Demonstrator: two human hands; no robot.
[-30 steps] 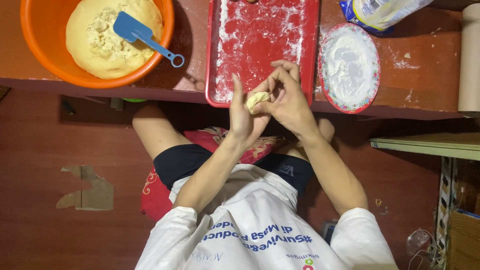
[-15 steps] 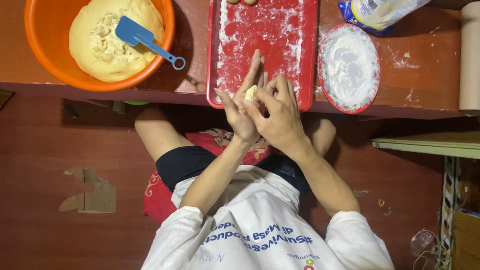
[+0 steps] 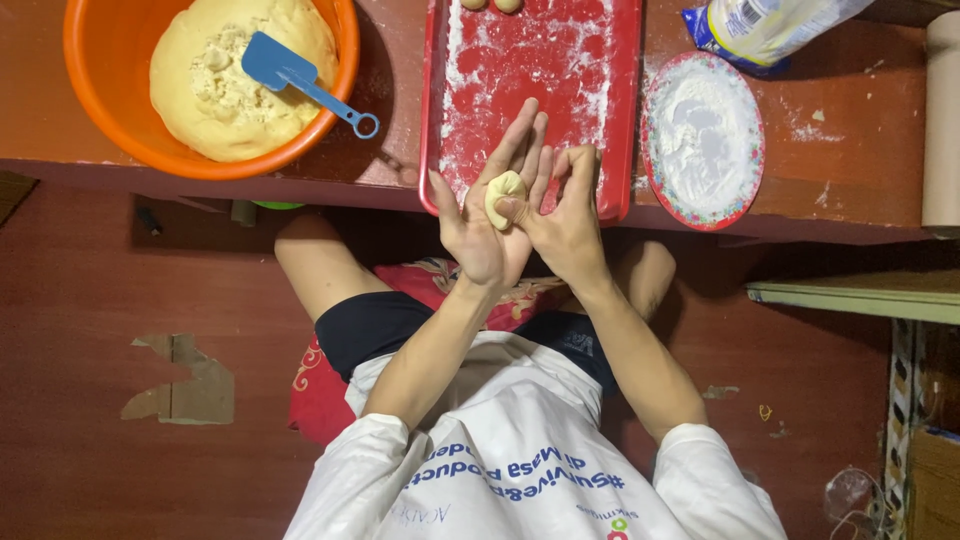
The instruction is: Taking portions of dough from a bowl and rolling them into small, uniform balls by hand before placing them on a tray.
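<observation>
The person is sitting at a low red table (image 3: pixel 860 150); the left hand (image 3: pixel 485 225) is lying open and flat, palm up, with its fingers stretched out; a small lump of dough (image 3: pixel 504 195) is resting on that palm; the right hand (image 3: pixel 565 215) is curling in from the side, its fingertips pressing on the lump, so the dough is being squeezed between the two hands; both hands are hovering over the near edge of a red tray (image 3: pixel 540 90) dusted with flour; an orange bowl (image 3: pixel 95 110) is sitting to the left, holding a big heap of dough (image 3: pixel 215 95) and a blue scraper (image 3: pixel 295 75); a plate of flour (image 3: pixel 700 135) is sitting just right of the tray; a bag (image 3: pixel 770 25) is lying behind the plate.
</observation>
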